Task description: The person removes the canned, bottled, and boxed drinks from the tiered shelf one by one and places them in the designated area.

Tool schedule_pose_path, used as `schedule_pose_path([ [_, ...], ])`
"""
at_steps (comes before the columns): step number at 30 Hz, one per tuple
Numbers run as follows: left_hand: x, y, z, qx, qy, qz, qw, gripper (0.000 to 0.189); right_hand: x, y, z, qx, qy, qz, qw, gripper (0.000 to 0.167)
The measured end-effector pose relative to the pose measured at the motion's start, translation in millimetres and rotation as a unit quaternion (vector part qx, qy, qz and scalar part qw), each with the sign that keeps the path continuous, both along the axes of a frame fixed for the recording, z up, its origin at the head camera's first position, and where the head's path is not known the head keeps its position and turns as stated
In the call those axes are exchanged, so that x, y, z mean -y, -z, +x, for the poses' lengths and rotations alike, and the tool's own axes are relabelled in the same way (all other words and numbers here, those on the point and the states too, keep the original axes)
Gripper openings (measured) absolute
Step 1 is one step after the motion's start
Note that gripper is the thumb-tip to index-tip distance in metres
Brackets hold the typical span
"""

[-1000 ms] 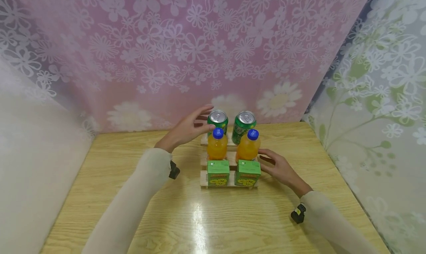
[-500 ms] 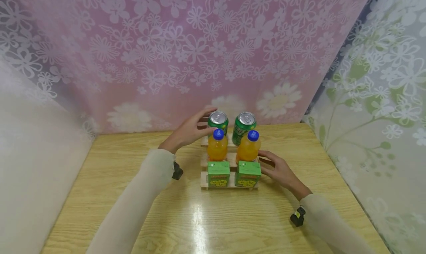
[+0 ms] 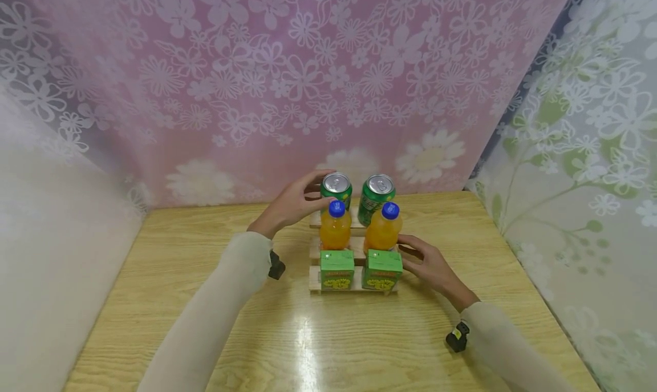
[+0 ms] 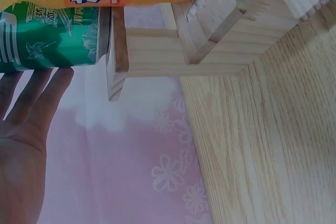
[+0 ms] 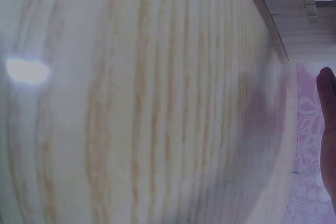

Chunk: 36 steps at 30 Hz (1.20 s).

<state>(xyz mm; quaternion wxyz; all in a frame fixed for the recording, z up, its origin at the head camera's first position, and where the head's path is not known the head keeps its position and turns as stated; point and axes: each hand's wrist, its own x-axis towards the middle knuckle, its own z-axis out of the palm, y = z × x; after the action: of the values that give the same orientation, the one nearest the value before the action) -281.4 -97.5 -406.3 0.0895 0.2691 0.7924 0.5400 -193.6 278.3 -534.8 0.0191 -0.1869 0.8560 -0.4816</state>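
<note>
The left can (image 3: 338, 188) stands upright, long axis vertical, on the far step of the wooden rack (image 3: 357, 247), just right of the nearer left hand (image 3: 291, 203); its fingers are spread, tips touching the can, without a closed grip. The right hand (image 3: 432, 265), fingers loosely extended and holding nothing, is beside the right bottle (image 3: 383, 230); contact is unclear. In all: two cans, two bottles, two cartons (image 3: 337, 271), one rack.

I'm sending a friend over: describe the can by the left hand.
On the wooden table stands a stepped rack. Its back step holds two green cans, behind the orange bottles. Pick the left can: unlike its twin, it has the left hand at its side.
</note>
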Motion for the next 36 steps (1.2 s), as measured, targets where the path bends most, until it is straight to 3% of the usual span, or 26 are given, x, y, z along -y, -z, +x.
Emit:
schedule_pose_path([
  [19, -0.4, 2.6, 3.0, -0.021, -0.037, 0.013, 0.999, 0.062, 0.9, 1.3, 0.6, -0.016, 0.002, -0.004, 0.9999, 0.055],
  [36, 33.8, -4.9, 2.7, -0.034, -0.087, 0.019, 0.9954, 0.063, 1.3, 0.3, 0.9, -0.021, 0.001, 0.007, 0.9998, 0.055],
])
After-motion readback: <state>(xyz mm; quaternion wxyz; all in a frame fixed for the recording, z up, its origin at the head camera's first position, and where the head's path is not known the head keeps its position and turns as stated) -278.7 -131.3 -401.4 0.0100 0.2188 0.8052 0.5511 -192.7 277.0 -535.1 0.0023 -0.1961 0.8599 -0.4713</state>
